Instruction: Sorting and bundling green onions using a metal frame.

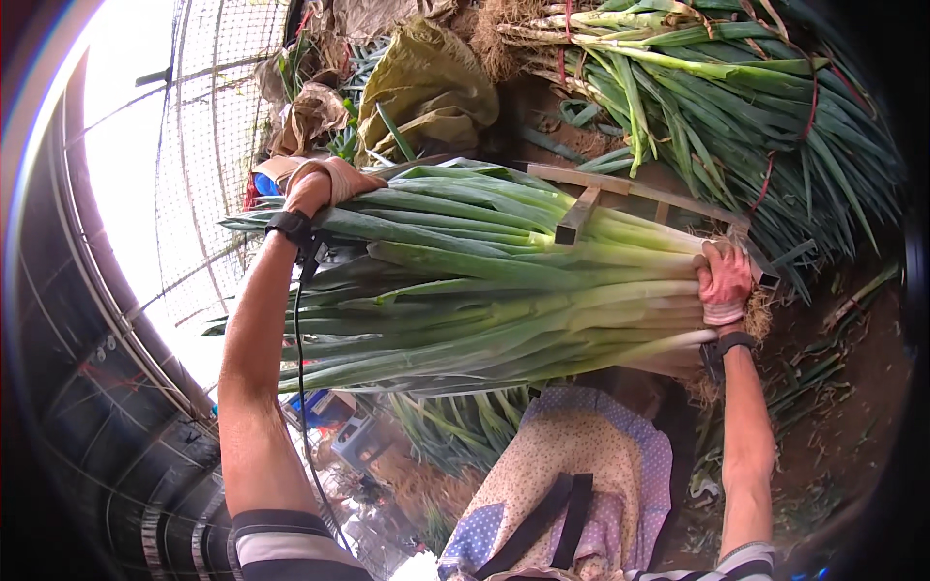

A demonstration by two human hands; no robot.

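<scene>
Left hand [325, 184] fingers curl over leaf end of leek bundle [484, 281]; right hand [725, 283] fingers press flat against root end.

A wide bundle of leeks [494, 290] fills the middle of the view from side to side, blocking any straight path across it. The left hand [325, 184] sits over its leafy end, the right hand [725, 283] against its root end. Just behind the bundle a wooden frame [620, 194] closes the way, with a heap of more leeks [717, 87] behind that and crumpled sacks [426, 87] at the far left. A netted wall [203, 165] closes the left side. Some bare soil [852, 407] lies open at the right. Below the bundle, a patterned apron [572, 474] fills the near space.
</scene>
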